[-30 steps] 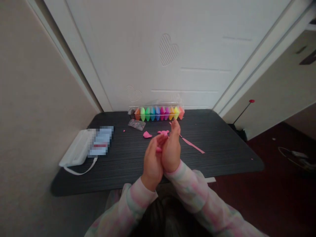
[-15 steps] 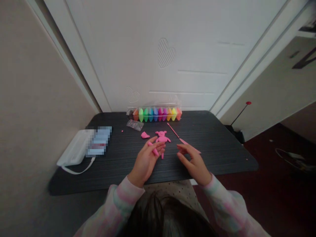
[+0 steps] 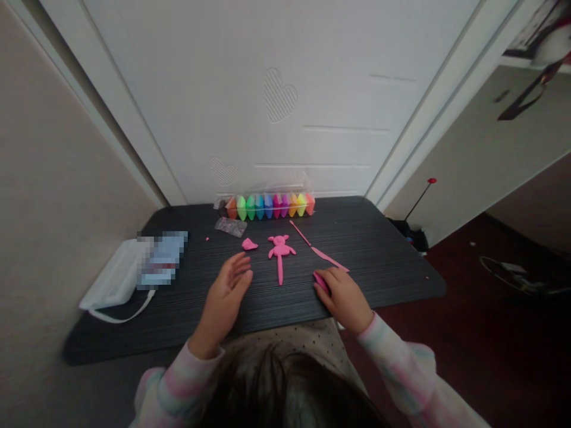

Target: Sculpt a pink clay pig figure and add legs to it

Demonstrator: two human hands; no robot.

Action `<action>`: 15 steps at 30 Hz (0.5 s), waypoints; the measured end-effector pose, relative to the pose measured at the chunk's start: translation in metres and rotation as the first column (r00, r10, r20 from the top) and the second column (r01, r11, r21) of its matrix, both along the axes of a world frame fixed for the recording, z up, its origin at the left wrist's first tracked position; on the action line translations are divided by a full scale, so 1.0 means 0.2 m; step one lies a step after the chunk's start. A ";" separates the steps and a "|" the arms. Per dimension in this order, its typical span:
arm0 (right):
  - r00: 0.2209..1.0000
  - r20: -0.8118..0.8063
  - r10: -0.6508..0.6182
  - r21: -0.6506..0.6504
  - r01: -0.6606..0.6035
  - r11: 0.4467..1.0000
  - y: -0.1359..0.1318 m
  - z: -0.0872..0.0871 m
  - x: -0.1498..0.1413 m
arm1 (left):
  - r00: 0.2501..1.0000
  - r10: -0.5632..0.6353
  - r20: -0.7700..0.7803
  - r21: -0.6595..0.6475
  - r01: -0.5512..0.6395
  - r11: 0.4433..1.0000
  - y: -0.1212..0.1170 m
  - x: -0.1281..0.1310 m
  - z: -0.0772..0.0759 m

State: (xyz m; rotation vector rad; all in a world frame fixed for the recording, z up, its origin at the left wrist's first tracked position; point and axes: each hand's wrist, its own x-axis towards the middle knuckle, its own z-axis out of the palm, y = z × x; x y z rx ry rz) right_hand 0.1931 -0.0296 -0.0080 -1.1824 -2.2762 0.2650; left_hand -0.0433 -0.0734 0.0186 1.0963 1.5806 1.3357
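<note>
A flat pink clay figure [image 3: 281,249] lies on the dark table between my hands, with ears, arms and one long strip pointing down from its body. My left hand [image 3: 225,291] holds nothing, its fingers apart, to the left of the figure. In my right hand [image 3: 345,294] a piece of pink clay [image 3: 320,282] is pinched between thumb and fingers, partly hidden by them. A pink lump of clay [image 3: 249,244] rests beyond my left fingertips. Just past my right hand lies a pink modelling tool [image 3: 329,258], and a thinner pink stick [image 3: 300,233] is in line with it.
A row of coloured clay packs [image 3: 267,207] stands at the table's back edge, a crumpled clear wrapper [image 3: 231,226] before it. At left, a phone [image 3: 163,261] leans on a white case [image 3: 111,276] with a cable. The table [image 3: 392,255] meets a white door behind.
The pink clay piece has passed from my left hand to my right. My left hand has moved left, off the figure, uncovering its long lower strip. The camera view has shifted slightly.
</note>
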 end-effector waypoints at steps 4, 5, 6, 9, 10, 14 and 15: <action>0.998 0.066 0.009 0.032 -0.011 0.999 -0.01 0.00 0.01 | 0.977 0.108 -0.186 0.028 -0.104 0.994 -0.02 -0.12 -0.04; 0.998 0.063 0.001 0.041 -0.003 0.999 0.00 0.01 0.01 | 0.968 0.106 -0.229 0.037 -0.100 0.994 -0.02 -0.13 -0.05; 0.998 0.057 -0.011 0.050 0.008 0.999 0.01 0.02 0.02 | 0.958 0.095 -0.270 0.048 -0.085 0.995 -0.02 -0.14 -0.05; 0.999 0.042 -0.032 0.058 0.030 0.998 0.06 0.04 0.04 | 0.920 0.008 -0.392 0.081 0.026 0.996 -0.01 -0.13 -0.02; 0.999 0.043 -0.026 0.054 0.024 0.998 0.08 0.05 0.04 | 0.900 -0.042 -0.435 0.083 0.087 0.993 0.01 -0.12 -0.01; 0.998 0.054 0.025 0.026 -0.026 0.999 0.15 0.08 0.06 | 0.764 -0.289 -0.577 0.020 0.367 0.930 0.08 -0.08 0.02; 0.998 0.052 0.031 0.019 -0.032 0.999 0.16 0.07 0.06 | 0.719 -0.343 -0.605 -0.006 0.427 0.904 0.09 -0.07 0.02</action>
